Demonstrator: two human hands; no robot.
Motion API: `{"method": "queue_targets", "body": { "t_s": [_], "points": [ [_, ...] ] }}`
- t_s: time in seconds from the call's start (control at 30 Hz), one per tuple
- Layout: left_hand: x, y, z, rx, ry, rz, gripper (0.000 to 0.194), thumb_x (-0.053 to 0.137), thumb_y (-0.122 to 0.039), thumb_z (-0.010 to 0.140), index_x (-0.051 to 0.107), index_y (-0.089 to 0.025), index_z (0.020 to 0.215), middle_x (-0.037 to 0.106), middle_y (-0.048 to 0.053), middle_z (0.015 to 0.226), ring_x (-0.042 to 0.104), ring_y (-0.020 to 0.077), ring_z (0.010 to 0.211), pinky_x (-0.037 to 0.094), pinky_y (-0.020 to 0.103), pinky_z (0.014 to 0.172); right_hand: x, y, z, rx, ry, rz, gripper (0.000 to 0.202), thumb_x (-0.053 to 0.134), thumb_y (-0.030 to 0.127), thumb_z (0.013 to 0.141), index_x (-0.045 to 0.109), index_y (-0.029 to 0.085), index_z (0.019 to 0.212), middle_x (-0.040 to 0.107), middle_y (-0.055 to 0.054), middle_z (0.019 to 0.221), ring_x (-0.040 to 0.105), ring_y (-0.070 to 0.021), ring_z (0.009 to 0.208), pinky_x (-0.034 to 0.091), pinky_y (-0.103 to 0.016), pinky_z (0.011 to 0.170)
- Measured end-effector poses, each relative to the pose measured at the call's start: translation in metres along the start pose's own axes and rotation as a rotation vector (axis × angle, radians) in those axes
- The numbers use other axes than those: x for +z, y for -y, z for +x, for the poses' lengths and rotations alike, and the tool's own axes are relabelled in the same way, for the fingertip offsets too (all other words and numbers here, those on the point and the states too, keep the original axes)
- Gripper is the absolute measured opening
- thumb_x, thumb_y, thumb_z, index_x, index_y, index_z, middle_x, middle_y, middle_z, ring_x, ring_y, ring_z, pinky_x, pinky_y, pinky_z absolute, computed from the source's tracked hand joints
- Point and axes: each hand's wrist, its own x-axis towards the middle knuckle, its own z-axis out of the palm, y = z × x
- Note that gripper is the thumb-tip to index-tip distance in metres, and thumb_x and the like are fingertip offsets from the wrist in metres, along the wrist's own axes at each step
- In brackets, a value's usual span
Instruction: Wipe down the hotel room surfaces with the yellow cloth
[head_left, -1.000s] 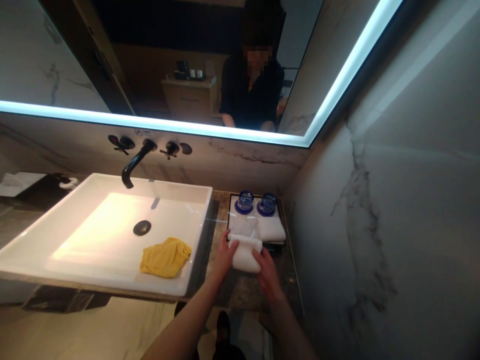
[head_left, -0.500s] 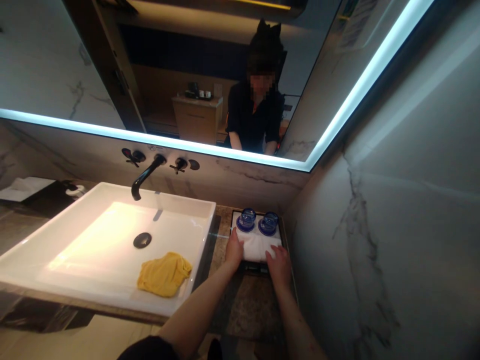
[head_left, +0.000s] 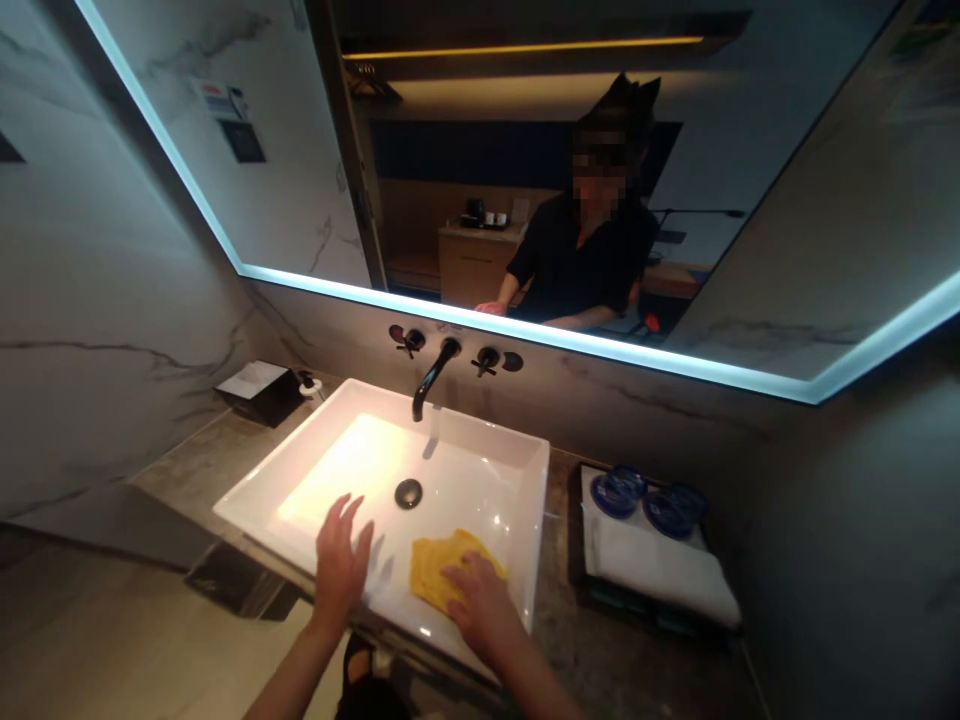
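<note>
In the white sink [head_left: 517, 480] lies a crumpled yellow cloth [head_left: 431, 570], toward the near right corner. My right hand [head_left: 480, 600] is on it from the near side, its fingers bent onto the fabric. Over the front of the basin hovers my left hand [head_left: 341, 560], empty, fingers apart. The dark drain [head_left: 409, 493] is between and beyond the hands. A black spout [head_left: 427, 385] reaches out from the wall above the basin.
On the counter right of the sink sits a dark tray [head_left: 576, 540] with a folded white towel [head_left: 660, 565] and two blue glasses [head_left: 621, 490]. A black tissue box [head_left: 262, 393] stands at the left. A lit mirror [head_left: 465, 200] fills the wall behind.
Both hands have left the white towel on the tray and moved left to the sink. The right is now on the yellow cloth. The view has turned left.
</note>
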Motion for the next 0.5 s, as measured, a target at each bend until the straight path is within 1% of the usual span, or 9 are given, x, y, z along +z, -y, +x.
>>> {"method": "queue_targets", "body": {
  "t_s": [0.07, 0.13, 0.2, 0.27, 0.33, 0.37, 0.4, 0.43, 0.5],
  "points": [
    [-0.026, 0.058, 0.035, 0.016, -0.025, 0.198, 0.055, 0.033, -0.047, 0.097, 0.057, -0.005, 0.124, 0.05, 0.024, 0.132, 0.044, 0.0365, 0.129, 0.037, 0.056, 0.108, 0.021, 0.014, 0.035, 0.079, 0.155, -0.154, 0.04, 0.064, 0.014, 0.071, 0.071, 0.029, 0.108, 0.061, -0.012, 0.123, 0.055, -0.0362, 0.116, 0.05, -0.053, 0.093],
    [-0.048, 0.113, 0.066, -0.021, -0.007, 0.378, 0.059, 0.029, -0.046, 0.097, 0.058, -0.003, 0.124, 0.046, 0.027, 0.134, 0.041, 0.04, 0.131, 0.036, 0.059, 0.107, 0.036, 0.012, 0.056, 0.112, 0.176, -0.195, 0.031, 0.056, 0.009, 0.068, 0.073, 0.026, 0.089, 0.066, -0.01, 0.108, 0.059, -0.0332, 0.107, 0.051, -0.05, 0.089],
    [-0.062, 0.163, 0.091, -0.119, 0.058, 0.474, 0.06, 0.026, -0.046, 0.097, 0.057, -0.004, 0.126, 0.043, 0.028, 0.136, 0.039, 0.0425, 0.132, 0.038, 0.061, 0.104, 0.042, -0.003, 0.065, 0.157, 0.035, -0.1, 0.029, 0.049, 0.008, 0.065, 0.07, 0.023, 0.077, 0.068, -0.008, 0.095, 0.062, -0.0284, 0.098, 0.051, -0.044, 0.089],
    [-0.066, 0.203, 0.105, -0.229, 0.155, 0.446, 0.059, 0.027, -0.045, 0.096, 0.055, -0.004, 0.129, 0.041, 0.029, 0.138, 0.04, 0.0425, 0.131, 0.042, 0.058, 0.102, 0.037, -0.027, 0.071, 0.284, -0.249, 0.055, 0.025, 0.045, 0.016, 0.066, 0.067, 0.023, 0.077, 0.069, -0.008, 0.09, 0.064, -0.0271, 0.092, 0.052, -0.043, 0.087],
    [-0.063, 0.227, 0.111, -0.309, 0.264, 0.355, 0.058, 0.027, -0.043, 0.096, 0.051, -0.004, 0.132, 0.042, 0.027, 0.14, 0.044, 0.0388, 0.13, 0.044, 0.053, 0.102, 0.021, -0.052, 0.084, 0.49, -0.597, 0.172, 0.024, 0.045, 0.031, 0.07, 0.063, 0.023, 0.083, 0.069, -0.011, 0.089, 0.065, -0.0301, 0.088, 0.054, -0.046, 0.084],
    [-0.06, 0.233, 0.111, -0.324, 0.311, 0.324, 0.056, 0.028, -0.042, 0.096, 0.05, -0.006, 0.134, 0.044, 0.024, 0.141, 0.046, 0.0364, 0.13, 0.044, 0.051, 0.103, 0.01, -0.063, 0.095, 0.587, -0.752, 0.198, 0.028, 0.045, 0.039, 0.071, 0.061, 0.022, 0.086, 0.069, -0.013, 0.089, 0.065, -0.0321, 0.086, 0.054, -0.047, 0.082],
    [-0.057, 0.235, 0.11, -0.323, 0.343, 0.313, 0.053, 0.03, -0.04, 0.096, 0.049, -0.008, 0.134, 0.047, 0.021, 0.14, 0.048, 0.0342, 0.129, 0.044, 0.049, 0.104, -0.001, -0.07, 0.111, 0.666, -0.865, 0.183, 0.034, 0.043, 0.045, 0.071, 0.06, 0.02, 0.088, 0.068, -0.016, 0.089, 0.065, -0.0342, 0.085, 0.054, -0.049, 0.08],
    [-0.053, 0.235, 0.108, -0.303, 0.354, 0.322, 0.05, 0.032, -0.038, 0.096, 0.049, -0.011, 0.134, 0.05, 0.017, 0.139, 0.05, 0.0319, 0.126, 0.045, 0.048, 0.103, -0.011, -0.074, 0.131, 0.712, -0.928, 0.136, 0.039, 0.039, 0.047, 0.072, 0.059, 0.019, 0.09, 0.066, -0.019, 0.088, 0.065, -0.0364, 0.084, 0.054, -0.052, 0.077],
    [-0.048, 0.231, 0.103, -0.185, 0.292, 0.359, 0.043, 0.038, -0.036, 0.095, 0.051, -0.014, 0.13, 0.057, 0.013, 0.133, 0.055, 0.0284, 0.12, 0.048, 0.044, 0.097, -0.019, -0.069, 0.18, 0.702, -0.913, 0.005, 0.045, 0.03, 0.045, 0.077, 0.059, 0.015, 0.096, 0.064, -0.023, 0.084, 0.064, -0.0396, 0.08, 0.051, -0.058, 0.071]
  ]
}}
